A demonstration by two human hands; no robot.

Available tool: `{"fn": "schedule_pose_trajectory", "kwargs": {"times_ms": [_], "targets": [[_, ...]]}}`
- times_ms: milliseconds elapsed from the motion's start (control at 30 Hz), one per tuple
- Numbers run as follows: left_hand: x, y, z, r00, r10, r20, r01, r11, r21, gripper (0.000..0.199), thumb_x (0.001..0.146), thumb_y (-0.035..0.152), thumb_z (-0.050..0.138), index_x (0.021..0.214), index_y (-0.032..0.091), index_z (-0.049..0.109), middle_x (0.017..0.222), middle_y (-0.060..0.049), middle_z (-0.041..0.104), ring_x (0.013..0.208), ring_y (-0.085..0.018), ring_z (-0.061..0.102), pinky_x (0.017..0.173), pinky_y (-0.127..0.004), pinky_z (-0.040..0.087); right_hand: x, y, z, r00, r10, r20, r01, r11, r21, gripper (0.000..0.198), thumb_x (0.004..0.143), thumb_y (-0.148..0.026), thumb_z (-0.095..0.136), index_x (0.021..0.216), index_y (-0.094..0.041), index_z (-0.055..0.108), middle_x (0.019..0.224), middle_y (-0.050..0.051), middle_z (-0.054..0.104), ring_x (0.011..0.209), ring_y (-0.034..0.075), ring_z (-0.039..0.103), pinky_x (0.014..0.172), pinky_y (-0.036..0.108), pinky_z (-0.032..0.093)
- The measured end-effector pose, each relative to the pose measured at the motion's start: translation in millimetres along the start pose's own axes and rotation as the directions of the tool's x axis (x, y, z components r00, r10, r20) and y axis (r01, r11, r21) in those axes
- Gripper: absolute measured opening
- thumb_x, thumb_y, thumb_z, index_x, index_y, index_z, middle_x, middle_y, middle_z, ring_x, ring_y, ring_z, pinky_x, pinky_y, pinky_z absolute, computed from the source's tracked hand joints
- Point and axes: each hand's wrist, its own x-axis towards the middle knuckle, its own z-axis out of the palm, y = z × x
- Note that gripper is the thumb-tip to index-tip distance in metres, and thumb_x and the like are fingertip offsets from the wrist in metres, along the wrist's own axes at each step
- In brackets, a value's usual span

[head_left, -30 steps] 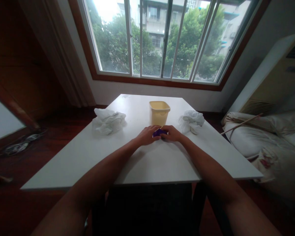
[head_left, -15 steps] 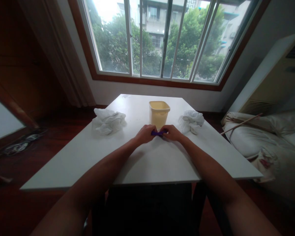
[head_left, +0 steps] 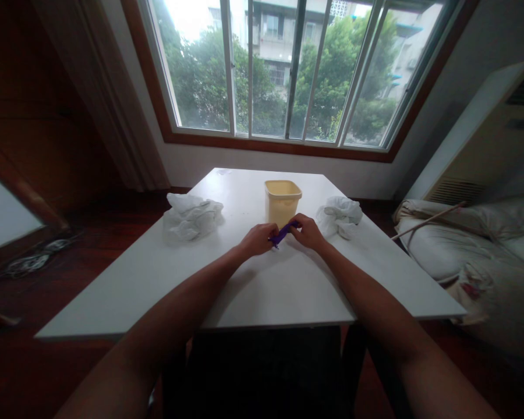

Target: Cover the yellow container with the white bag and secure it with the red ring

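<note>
Between my two hands stretches a small purple strip (head_left: 282, 234), slanting up to the right; I cannot make out its exact kind. My left hand (head_left: 262, 238) pinches its lower left end, where a bit of white shows just beneath. At the upper right end, the closed fingers of my right hand (head_left: 307, 231) grip it. Directly behind the hands stands a pale yellow plastic bin (head_left: 283, 201), upright, its lower front partly hidden by the fingers and the strip.
A crumpled white plastic bag (head_left: 193, 216) lies on the left of the white table (head_left: 283, 291). Another crumpled white bag (head_left: 340, 216) lies on the right. Beyond the table's right edge is a covered couch (head_left: 463, 238) with a thin stick on it. A window (head_left: 271, 70) is behind.
The purple strip has turned from nearly level to slanted, and more of it shows. My right hand has risen slightly; the left has barely moved. Bin and bags stay put.
</note>
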Motion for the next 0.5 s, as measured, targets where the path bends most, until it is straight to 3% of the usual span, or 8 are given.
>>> {"fn": "schedule_pose_trajectory", "kwargs": {"times_ms": [267, 500], "targets": [[0.0, -1.3, -0.2, 1.000, 0.009, 0.019, -0.008, 1.000, -0.021, 0.014, 0.070, 0.011, 0.057, 0.079, 0.021, 0.060, 0.080, 0.000, 0.069, 0.072, -0.015, 0.062, 0.065, -0.024, 0.044, 1.5, 2.6, -1.6, 0.998, 0.020, -0.060, -0.019, 1.000, 0.002, 0.009, 0.081, -0.017, 0.060, 0.087, -0.018, 0.066, 0.091, 0.005, 0.063, 0.077, 0.016, 0.060, 0.070, 0.029, 0.052], [-0.3, 0.1, 1.2, 0.999, -0.005, 0.050, 0.005, 1.000, -0.003, 0.004, 0.074, 0.019, 0.061, 0.077, 0.020, 0.058, 0.078, -0.001, 0.068, 0.070, -0.015, 0.061, 0.064, -0.025, 0.042, 1.3, -0.8, -4.3, 0.993, 0.051, -0.107, -0.045, 0.997, 0.056, 0.011, 0.084, -0.023, 0.060, 0.092, -0.018, 0.066, 0.137, 0.012, 0.049, 0.090, 0.018, 0.065, 0.073, 0.032, 0.058]]}}
